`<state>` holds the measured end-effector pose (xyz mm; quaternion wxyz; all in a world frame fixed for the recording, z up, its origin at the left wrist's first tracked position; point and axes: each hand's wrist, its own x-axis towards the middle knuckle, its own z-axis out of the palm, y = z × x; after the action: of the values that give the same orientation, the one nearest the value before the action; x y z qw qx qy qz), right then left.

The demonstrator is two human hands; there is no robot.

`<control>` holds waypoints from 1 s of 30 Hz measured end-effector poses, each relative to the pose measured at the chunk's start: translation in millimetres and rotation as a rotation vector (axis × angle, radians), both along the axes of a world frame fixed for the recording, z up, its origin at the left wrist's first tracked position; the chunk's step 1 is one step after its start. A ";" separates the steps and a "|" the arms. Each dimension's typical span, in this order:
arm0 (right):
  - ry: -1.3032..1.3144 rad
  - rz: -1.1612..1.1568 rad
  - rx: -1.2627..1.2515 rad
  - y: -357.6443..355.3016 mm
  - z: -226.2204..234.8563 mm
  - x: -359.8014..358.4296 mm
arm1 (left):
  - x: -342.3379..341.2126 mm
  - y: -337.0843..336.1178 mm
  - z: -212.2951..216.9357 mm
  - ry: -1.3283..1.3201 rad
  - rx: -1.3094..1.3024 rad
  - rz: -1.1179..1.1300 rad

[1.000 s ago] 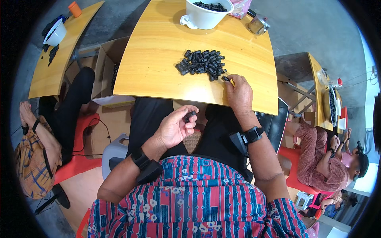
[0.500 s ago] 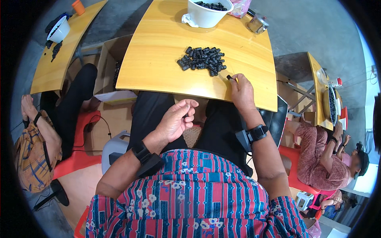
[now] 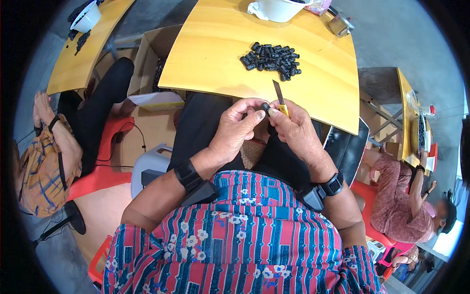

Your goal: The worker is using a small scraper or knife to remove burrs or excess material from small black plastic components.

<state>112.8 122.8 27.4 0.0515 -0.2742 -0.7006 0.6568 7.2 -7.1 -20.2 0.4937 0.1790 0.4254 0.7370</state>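
This 1 view comes from a wide camera worn on the head, and it looks steeply down. The shirt [image 3: 235, 235] is nearest and fills the lower part. The left hand [image 3: 232, 130] and the right hand [image 3: 296, 130] are in the middle, a little farther, and the table [image 3: 210, 54] lies beyond them. The lens bends the straight edges of this table, and the 4 corners are dark.

Holding a small black part [image 3: 265, 107] between fingertips of the left hand [image 3: 235, 128] and right hand [image 3: 294, 128], just off the near edge of a yellow desk [image 3: 210, 54]. Also gripping a yellow-handled knife [image 3: 280, 97] in the right hand. Facing a loose pile of black parts [image 3: 272, 60], with a white tub [image 3: 280, 12] and a jar [image 3: 340, 26] farther back.
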 end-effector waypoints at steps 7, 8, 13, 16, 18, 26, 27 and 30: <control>0.041 -0.009 -0.049 -5.8 1.8 -0.4 | -0.3 -0.8 6.2 -0.007 0.024 0.059; 0.012 -0.018 -0.027 -6.6 5.6 -0.9 | -0.7 -1.5 6.4 -0.003 0.021 0.062; 0.086 -0.086 -0.006 -12.1 4.9 0.1 | -0.9 -2.9 12.0 -0.144 0.022 0.030; 0.155 -0.122 0.025 -12.4 -0.5 1.2 | 0.1 -2.3 13.1 -0.220 0.021 0.025; 0.228 -0.165 0.094 -11.8 -5.3 1.1 | 0.0 -2.2 12.9 -0.245 0.019 0.023; 0.270 -0.115 0.528 -12.3 -4.9 0.6 | -1.2 -3.1 8.8 -0.399 0.064 -0.020; 0.301 -0.096 0.681 -12.4 -5.3 0.7 | -0.3 -3.1 8.9 -0.399 0.066 -0.017; 0.309 -0.128 0.750 -13.6 -8.7 1.8 | 3.7 -1.5 11.6 -0.466 0.013 0.019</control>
<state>114.6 109.2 18.7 0.2933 -0.1777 -0.8569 0.3849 10.9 -8.6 -8.6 0.5703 0.0032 0.2968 0.7659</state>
